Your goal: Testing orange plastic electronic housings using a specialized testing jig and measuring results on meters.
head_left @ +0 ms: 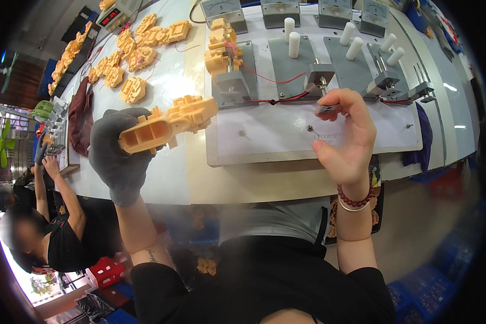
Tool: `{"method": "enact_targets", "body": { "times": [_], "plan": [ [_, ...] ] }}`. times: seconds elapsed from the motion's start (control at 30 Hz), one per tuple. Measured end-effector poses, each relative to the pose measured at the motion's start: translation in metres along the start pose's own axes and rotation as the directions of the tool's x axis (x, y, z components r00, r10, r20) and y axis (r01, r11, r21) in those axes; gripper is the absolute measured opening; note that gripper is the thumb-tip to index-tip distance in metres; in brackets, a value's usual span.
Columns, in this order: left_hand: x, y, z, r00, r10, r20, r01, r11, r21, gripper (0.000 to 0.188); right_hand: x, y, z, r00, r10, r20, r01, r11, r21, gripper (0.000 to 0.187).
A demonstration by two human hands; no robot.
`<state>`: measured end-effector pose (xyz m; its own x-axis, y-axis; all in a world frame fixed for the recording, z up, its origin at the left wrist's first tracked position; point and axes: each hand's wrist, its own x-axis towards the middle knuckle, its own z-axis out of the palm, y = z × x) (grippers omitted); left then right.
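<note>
My left hand (119, 156), in a dark grey glove, is closed around a yellow-orange plastic housing (167, 125) and holds it above the table. Bare, with a beaded bracelet and a bangle at the wrist, my right hand (351, 135) has its fingers hooked at a small metal lever (327, 109) on the front of a test fixture; the thumb stands apart. That fixture has a grey base plate (286, 67) and white upright pegs (294, 45). Left of it, another yellow-orange housing (221, 46) is mounted on a neighbouring fixture, with red wires running across.
Several loose housings (133, 89) lie on the table at the far left, near a maroon cloth (81, 121). Analog meters (281, 12) line the back. More fixtures (386, 81) stand to the right on the white board (264, 154). Another person (65, 232) works at the left.
</note>
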<state>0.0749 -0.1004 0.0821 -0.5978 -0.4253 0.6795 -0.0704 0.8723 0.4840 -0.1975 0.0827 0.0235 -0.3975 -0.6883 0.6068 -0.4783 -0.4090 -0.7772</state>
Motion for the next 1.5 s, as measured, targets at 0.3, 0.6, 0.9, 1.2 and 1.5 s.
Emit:
{"method": "enact_targets", "body": {
  "times": [0.3,0.6,0.9,1.2,1.5],
  "plan": [
    [0.078,0.006,-0.030,0.882,-0.414,0.227,0.399,0.395,-0.828,0.046,0.004,-0.007,0.004,0.996,0.073,0.048,-0.078,0.990,0.114,0.045],
    [0.248,-0.003,0.146,0.355,-0.493,0.794,0.285,0.866,0.410,0.031,0.000,-0.008,-0.003,0.993,0.083,0.090,-0.090,0.993,0.077,0.051],
    [0.208,-0.044,0.187,0.382,0.314,0.869,-0.837,0.516,0.181,0.041,0.000,-0.010,-0.003,0.993,0.014,0.121,-0.022,0.997,0.070,0.055],
    [0.154,-0.105,0.027,0.977,-0.213,0.004,0.196,0.906,0.374,0.041,-0.067,-0.035,-0.042,0.966,0.203,-0.160,-0.212,0.977,-0.039,0.045],
    [-0.030,-0.200,-0.008,0.884,-0.460,-0.086,0.380,0.597,0.706,0.073,-0.101,-0.015,-0.079,0.881,0.161,-0.446,-0.188,0.982,-0.017,0.015]
  ]
}}
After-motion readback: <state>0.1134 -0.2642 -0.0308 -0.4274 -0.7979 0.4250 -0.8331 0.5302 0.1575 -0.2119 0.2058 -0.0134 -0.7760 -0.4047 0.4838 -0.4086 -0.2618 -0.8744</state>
